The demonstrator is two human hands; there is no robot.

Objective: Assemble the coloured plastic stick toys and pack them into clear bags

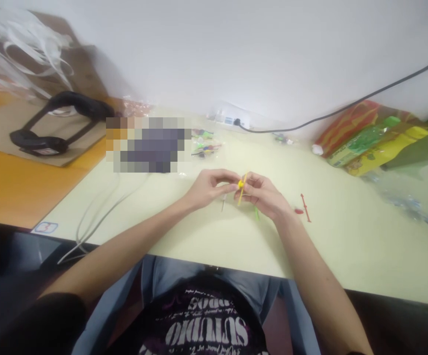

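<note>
My left hand and my right hand meet above the middle of the table. Between their fingertips is a small yellow plastic piece with a round hub and a long thin bar, tilted nearly upright. Both hands pinch it, the left on the hub side, the right at the bar. A thin pale stick shows below my left fingers, and a light green piece below my right hand; whether either is held I cannot tell. Right of my right wrist lie a red oval piece and a thin red rod with pointed ends.
Bags of small coloured parts lie beyond my hands, beside a pixelated area. A black cable crosses the back. A green bottle and yellow packaging stand at right, near clear plastic wrappers. A black padded frame lies left on cardboard.
</note>
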